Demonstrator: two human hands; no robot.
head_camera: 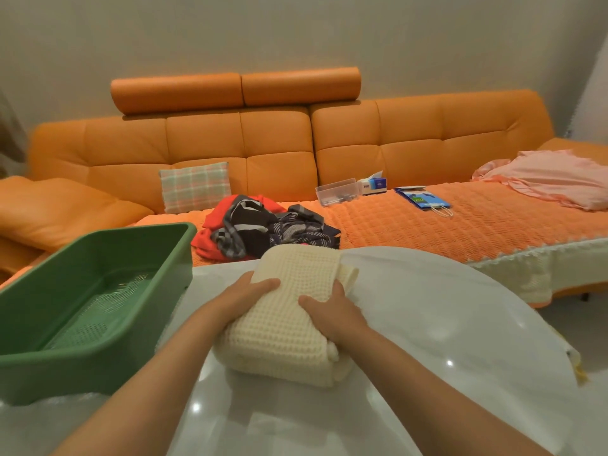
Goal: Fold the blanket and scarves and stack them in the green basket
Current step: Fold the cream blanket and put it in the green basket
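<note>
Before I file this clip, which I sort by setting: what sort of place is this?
Probably a home living room: a long orange sofa with a plaid cushion and a tissue box on it, and a glossy white table in front, where a folded cream blanket sits beside a green basket.

Open-topped green basket (pixel 98 366) just left of blanket (pixel 286 324), bare table (pixel 210 274) between, scarves (pixel 263 228) piled behind
</note>
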